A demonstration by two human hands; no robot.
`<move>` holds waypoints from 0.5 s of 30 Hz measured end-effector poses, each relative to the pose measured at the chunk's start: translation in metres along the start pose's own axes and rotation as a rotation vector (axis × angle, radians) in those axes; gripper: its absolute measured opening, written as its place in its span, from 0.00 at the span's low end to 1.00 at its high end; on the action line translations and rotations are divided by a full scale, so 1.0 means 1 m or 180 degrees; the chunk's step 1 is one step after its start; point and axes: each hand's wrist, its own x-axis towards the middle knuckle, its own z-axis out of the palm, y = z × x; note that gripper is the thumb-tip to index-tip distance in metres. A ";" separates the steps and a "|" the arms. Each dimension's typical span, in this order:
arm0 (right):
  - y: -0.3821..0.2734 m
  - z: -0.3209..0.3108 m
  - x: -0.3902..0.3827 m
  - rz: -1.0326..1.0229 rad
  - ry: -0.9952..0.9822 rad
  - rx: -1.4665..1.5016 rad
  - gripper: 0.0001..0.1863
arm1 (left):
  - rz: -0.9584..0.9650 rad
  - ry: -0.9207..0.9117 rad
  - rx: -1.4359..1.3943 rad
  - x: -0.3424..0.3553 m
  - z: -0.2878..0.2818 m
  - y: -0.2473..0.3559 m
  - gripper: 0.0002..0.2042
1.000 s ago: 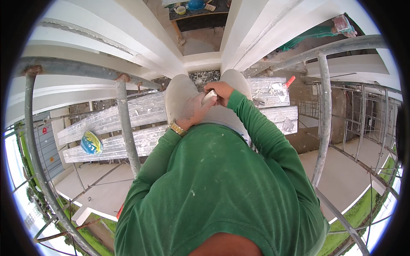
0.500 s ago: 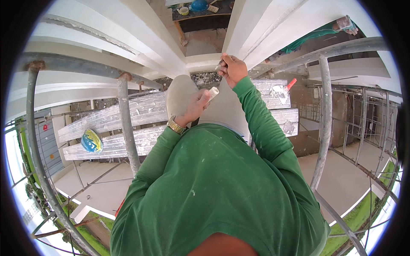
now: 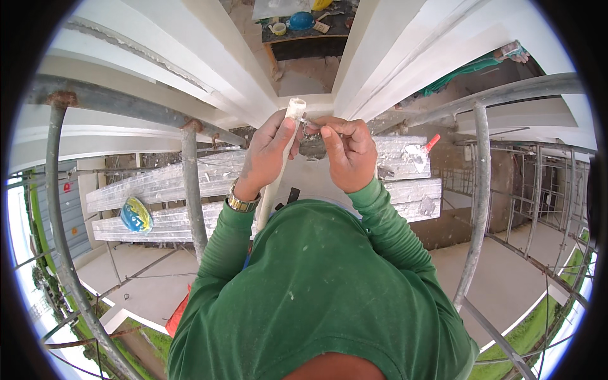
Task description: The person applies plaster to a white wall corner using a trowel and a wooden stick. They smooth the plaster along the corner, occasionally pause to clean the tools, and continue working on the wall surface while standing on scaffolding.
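At centre, I see the left hand wrapped round a pale tube near its top (light, stiff, I judge; best held there); the right hand pinches a small metallic piece just beside.

Pale pole, lower end hidden

Plaster-spattered planks are framed by grey scaffold pipes, with a blue-and-yellow bowl set at left and a red-handled scraper laid at right. Beyond, a dark table is topped by a blue rounded object; at upper right, a co-worker's green sleeve is glimpsed.
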 end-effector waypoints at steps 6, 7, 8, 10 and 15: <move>-0.019 0.007 -0.007 -0.0289 0.0231 -0.0622 0.07 | 0.0124 0.0426 0.0655 -0.015 0.006 0.025 0.21; -0.030 0.007 -0.008 -0.0079 0.0061 -0.0661 0.07 | 0.0118 0.0498 0.0786 -0.020 0.006 0.029 0.21; -0.043 0.007 -0.009 0.0139 -0.0108 -0.0694 0.07 | 0.0260 0.0454 0.0927 -0.025 0.009 0.035 0.22; -0.060 0.004 -0.011 -0.0102 -0.0345 -0.1063 0.10 | 0.0532 0.0358 0.1213 -0.033 0.016 0.046 0.22; -0.079 -0.001 -0.020 -0.0422 -0.0163 -0.1124 0.10 | 0.0249 0.0199 0.0619 -0.053 0.026 0.055 0.24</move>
